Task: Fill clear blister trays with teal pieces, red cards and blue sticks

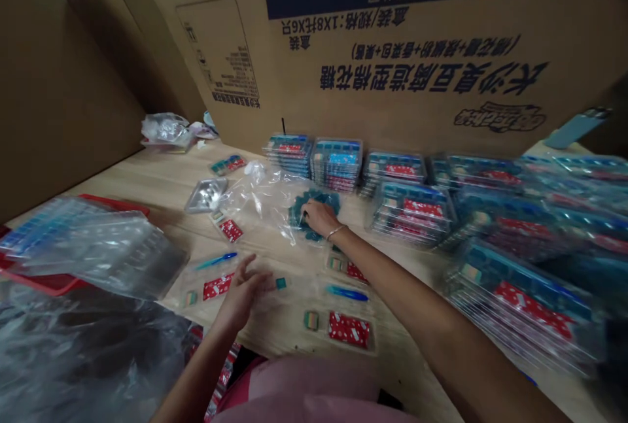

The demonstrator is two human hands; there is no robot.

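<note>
Right fingers [311, 208] bent down, left fingers [244, 268] spread

Deep teal on the pieces [297, 211] at the right hand [320, 216]; red (busy with small white marks) on the packet [349, 329] right of the left hand [245, 287]; plain red on the tray [61, 289] left of it.

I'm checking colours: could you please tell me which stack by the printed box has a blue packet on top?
The second stack from the left; both neighbours show red packets.
</note>
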